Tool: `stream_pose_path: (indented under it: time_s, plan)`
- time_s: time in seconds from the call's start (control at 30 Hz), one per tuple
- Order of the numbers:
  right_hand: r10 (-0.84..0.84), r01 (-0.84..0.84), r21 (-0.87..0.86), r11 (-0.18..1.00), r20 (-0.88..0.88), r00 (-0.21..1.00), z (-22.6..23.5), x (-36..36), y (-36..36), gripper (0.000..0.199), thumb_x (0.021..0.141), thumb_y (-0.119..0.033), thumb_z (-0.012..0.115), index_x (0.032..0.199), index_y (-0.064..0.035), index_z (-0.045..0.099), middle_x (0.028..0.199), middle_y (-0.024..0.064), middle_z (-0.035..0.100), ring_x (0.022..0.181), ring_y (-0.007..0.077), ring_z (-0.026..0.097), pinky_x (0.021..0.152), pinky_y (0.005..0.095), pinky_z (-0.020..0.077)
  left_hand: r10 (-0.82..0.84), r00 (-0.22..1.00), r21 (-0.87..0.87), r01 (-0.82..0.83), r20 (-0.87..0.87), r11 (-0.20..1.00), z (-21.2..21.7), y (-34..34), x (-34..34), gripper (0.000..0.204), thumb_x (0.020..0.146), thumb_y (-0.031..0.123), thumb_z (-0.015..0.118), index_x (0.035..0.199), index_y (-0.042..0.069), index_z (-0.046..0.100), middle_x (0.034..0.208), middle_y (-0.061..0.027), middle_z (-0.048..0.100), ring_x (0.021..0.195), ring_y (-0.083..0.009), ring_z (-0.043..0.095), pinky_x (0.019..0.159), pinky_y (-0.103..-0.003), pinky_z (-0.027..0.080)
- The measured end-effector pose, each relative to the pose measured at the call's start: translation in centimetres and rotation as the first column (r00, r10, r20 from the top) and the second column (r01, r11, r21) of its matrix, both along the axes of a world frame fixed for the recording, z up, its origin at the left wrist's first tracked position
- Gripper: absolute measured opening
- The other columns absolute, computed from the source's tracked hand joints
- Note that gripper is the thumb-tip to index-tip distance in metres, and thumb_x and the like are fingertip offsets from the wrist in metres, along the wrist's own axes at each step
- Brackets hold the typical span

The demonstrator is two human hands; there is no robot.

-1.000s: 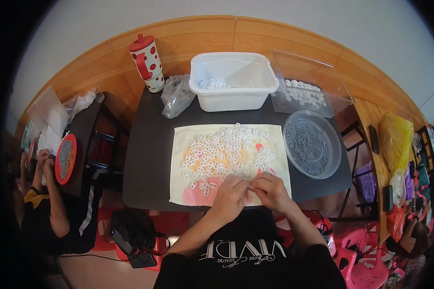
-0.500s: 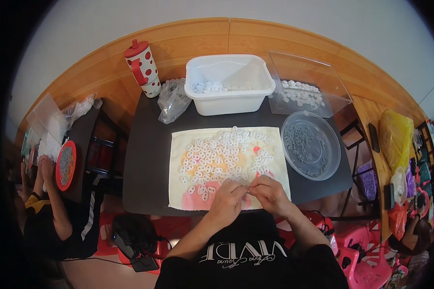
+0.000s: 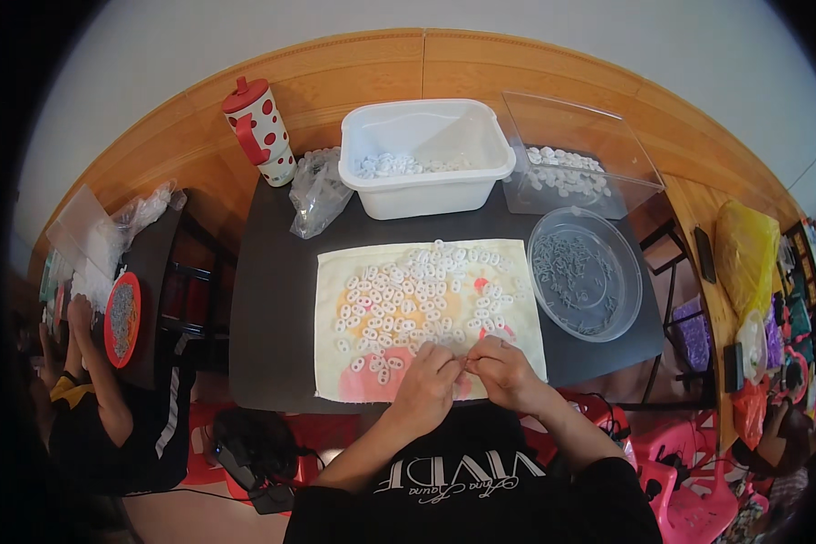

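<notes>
Many small white oval pieces, each with two dark holes (image 3: pixel 388 304), lie spread over a cream cloth with coloured patches (image 3: pixel 332 263). Over the near edge of the cloth, my left hand (image 3: pixel 426 385) and my right hand (image 3: pixel 510 374) meet with fingertips pinched close together. Whatever sits between the fingers is too small and too covered to make out. To the right of the cloth stands a round clear tub (image 3: pixel 587 313) with many small grey pieces, apparently screws, in it.
Behind the cloth are a white basin (image 3: pixel 426 195) with white pieces, a crumpled clear bag (image 3: pixel 319 195), a spotted tumbler (image 3: pixel 265 136) and a clear box (image 3: pixel 562 195) of white pieces. At left, another person's arm (image 3: pixel 104 381) is beside a red tray (image 3: pixel 122 317).
My hands stay pinched together at the same place, with only slight finger shifts. The whole view has moved a little.
</notes>
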State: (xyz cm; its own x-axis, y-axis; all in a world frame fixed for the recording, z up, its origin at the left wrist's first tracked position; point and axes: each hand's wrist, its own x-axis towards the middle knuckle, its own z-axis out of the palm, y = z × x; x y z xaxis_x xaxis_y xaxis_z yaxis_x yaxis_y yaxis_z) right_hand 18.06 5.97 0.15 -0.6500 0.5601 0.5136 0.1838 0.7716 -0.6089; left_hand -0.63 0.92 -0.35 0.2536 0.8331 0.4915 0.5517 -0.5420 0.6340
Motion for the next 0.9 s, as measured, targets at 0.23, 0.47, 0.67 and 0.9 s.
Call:
stream_pose_path:
  time_s: [0.23, 0.47, 0.67, 0.9]
  plan:
    - [0.002, -0.002, 0.007, 1.000, 0.033, 0.999, 0.2, 0.0, -0.1, 0.020, 0.067, 0.012, 0.060, 0.085, 0.0039, 0.062, 0.086, 0.0149, 0.058, 0.082, 0.0344, 0.060, 0.070, 0.0411, 0.0488, -0.007, 1.000, 0.019, 0.007, -0.010, 1.000, 0.3, -0.1, 0.2, 0.025, 0.066, -0.009, 0.064, 0.091, -0.005, 0.063, 0.087, -0.0135, 0.053, 0.081, -0.0335, 0.051, 0.070, -0.041, 0.046]
    - [0.018, -0.020, 0.039, 0.999, 0.056, 0.998, 0.5, -0.1, -0.1, 0.018, 0.067, 0.011, 0.060, 0.083, 0.0027, 0.060, 0.084, 0.0140, 0.056, 0.079, 0.0343, 0.059, 0.069, 0.0407, 0.0481, 0.007, 0.999, 0.048, -0.005, -0.050, 0.999, 0.4, -0.5, 0.5, 0.022, 0.068, -0.009, 0.060, 0.090, -0.004, 0.062, 0.086, -0.0145, 0.051, 0.082, -0.0339, 0.051, 0.071, -0.041, 0.045]
    - [-0.007, 0.008, -0.096, 0.995, 0.010, 1.000, 0.4, 0.0, -0.1, 0.016, 0.072, 0.012, 0.061, 0.084, 0.0013, 0.061, 0.081, 0.0125, 0.055, 0.076, 0.0315, 0.057, 0.066, 0.0377, 0.0468, -0.002, 1.000, 0.011, 0.002, -0.008, 1.000, 0.8, -0.5, 0.0, 0.036, 0.068, -0.010, 0.060, 0.104, -0.006, 0.063, 0.091, -0.0160, 0.055, 0.086, -0.0346, 0.053, 0.074, -0.041, 0.047]
    - [-0.414, 0.414, -0.024, 0.910, -0.021, 0.910, 9.0, 3.5, 6.8, 0.009, 0.079, 0.004, 0.069, 0.085, -0.0021, 0.066, 0.078, 0.0042, 0.063, 0.071, 0.0109, 0.059, 0.063, 0.0251, 0.0470, 0.001, 1.000, -0.003, -0.001, 0.026, 1.000, 0.6, -1.1, -0.5, 0.048, 0.068, -0.010, 0.062, 0.116, -0.006, 0.062, 0.097, -0.0164, 0.059, 0.090, -0.0348, 0.055, 0.078, -0.040, 0.048]
